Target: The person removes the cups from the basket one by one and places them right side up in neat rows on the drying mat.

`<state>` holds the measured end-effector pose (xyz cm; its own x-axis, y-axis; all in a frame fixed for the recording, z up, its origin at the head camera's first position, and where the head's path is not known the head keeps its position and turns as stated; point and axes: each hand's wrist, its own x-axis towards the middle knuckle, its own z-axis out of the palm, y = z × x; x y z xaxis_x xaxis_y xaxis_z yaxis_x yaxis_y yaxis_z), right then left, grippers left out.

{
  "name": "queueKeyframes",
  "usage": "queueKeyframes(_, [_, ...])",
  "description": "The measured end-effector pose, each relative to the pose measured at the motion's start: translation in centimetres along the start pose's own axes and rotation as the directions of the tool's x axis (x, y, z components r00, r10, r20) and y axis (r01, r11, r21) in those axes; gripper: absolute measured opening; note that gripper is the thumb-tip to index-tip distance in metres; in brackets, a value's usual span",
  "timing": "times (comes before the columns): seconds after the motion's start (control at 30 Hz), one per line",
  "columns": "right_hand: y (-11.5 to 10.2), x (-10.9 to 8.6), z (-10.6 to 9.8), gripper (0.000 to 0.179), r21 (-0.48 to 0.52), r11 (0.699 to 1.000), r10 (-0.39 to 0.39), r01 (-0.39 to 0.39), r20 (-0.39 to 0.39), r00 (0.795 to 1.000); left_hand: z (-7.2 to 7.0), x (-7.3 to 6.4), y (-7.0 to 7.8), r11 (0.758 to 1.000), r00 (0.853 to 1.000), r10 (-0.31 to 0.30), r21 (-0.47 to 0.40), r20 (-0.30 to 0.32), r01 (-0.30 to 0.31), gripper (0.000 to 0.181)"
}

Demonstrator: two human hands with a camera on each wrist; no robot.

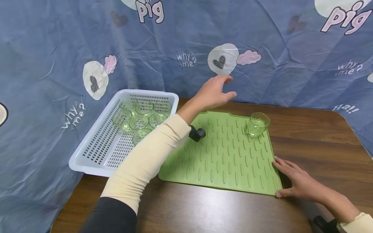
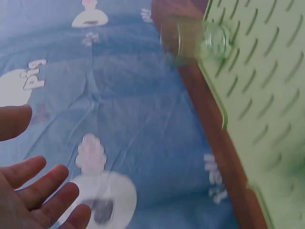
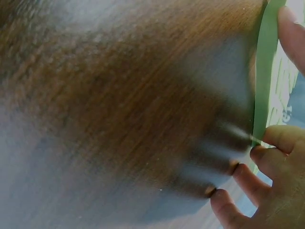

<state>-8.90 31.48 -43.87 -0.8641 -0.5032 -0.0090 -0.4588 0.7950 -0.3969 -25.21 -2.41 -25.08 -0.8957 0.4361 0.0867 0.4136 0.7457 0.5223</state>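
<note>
My left hand (image 1: 213, 93) hangs in the air over the far edge of the green drying mat (image 1: 224, 155). In the left wrist view its fingers (image 2: 55, 200) are spread and it holds nothing. A clear green-tinted glass (image 1: 258, 124) stands upright near the mat's far right corner, to the right of my left hand. My right hand (image 1: 301, 181) rests at the mat's right edge, thumb by the near corner. The right wrist view shows the thumb and index finger at the mat's green rim (image 3: 263, 81), with other fingertips on the wood.
A white slotted basket (image 1: 96, 142) stands on the left with several similar glasses (image 1: 138, 121) inside, partly behind my left sleeve. The brown wooden table (image 1: 314, 136) extends right of the mat. A blue printed cloth (image 1: 163, 42) hangs behind.
</note>
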Motion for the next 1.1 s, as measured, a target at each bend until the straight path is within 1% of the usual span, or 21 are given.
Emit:
queueKeyframes(0.07, [0.1,0.0,0.0,0.107,0.003,1.000,0.004,-0.004,0.005,1.000,-0.9,-0.4,-0.4,1.000,1.000,-0.001,0.003,0.000,0.001,0.058])
queueKeyframes(0.17, [0.2,-0.2,0.1,0.108,0.009,1.000,0.010,-0.010,0.009,1.000,-1.9,-1.4,-1.3,0.999,1.000,0.026,0.031,0.005,-0.026,0.060])
queueKeyframes(0.23, [0.2,-0.2,0.1,0.108,0.019,1.000,0.015,-0.015,0.008,1.000,-2.5,-2.4,-2.1,0.998,0.998,0.055,0.042,0.010,-0.055,0.062])
queueKeyframes(0.3, [0.1,-0.3,0.2,0.108,0.029,0.999,0.017,-0.017,0.006,1.000,-2.9,-3.7,-3.0,0.996,0.997,0.077,0.032,0.013,-0.078,0.064])
queueKeyframes(0.33, [0.1,-0.3,0.2,0.108,0.028,0.999,0.019,-0.019,0.004,1.000,-3.2,-4.4,-3.5,0.997,0.997,0.079,0.018,0.014,-0.079,0.065])
queueKeyframes(0.47, [0.0,-0.2,-0.2,0.108,0.021,0.999,0.030,-0.030,0.018,0.999,-4.1,-7.0,-5.2,0.995,0.999,0.049,-0.084,-0.016,-0.050,0.062])
queueKeyframes(0.57, [0.1,0.0,-0.3,0.108,0.010,1.000,0.021,-0.021,0.017,1.000,-5.0,-8.6,-6.0,0.990,0.998,0.022,-0.140,-0.066,-0.031,0.058])
queueKeyframes(0.7, [0.2,0.1,-0.2,0.108,-0.003,1.000,0.002,-0.002,-0.002,1.000,-5.9,-10.5,-6.7,0.988,0.992,0.008,-0.153,-0.125,-0.027,0.055])
queueKeyframes(0.8, [0.1,0.0,-0.2,0.109,-0.003,1.000,0.010,-0.010,0.003,1.000,-6.4,-11.7,-7.0,0.988,0.989,-0.004,-0.150,-0.148,-0.018,0.054])
queueKeyframes(0.87, [0.1,0.1,-0.2,0.108,-0.005,1.000,0.017,-0.017,0.008,1.000,-6.5,-12.4,-7.3,0.986,0.988,-0.008,-0.166,-0.157,-0.018,0.052])
queueKeyframes(0.97, [0.0,0.1,-0.3,0.109,-0.003,1.000,0.026,-0.026,0.021,0.999,-6.8,-13.6,-7.5,0.966,0.988,-0.004,-0.255,-0.152,-0.035,0.048])
queueKeyframes(1.1, [0.0,0.1,-0.4,0.108,-0.008,1.000,0.026,-0.026,0.023,0.999,-7.1,-15.4,-7.8,0.927,0.992,0.007,-0.371,-0.127,-0.054,0.045])
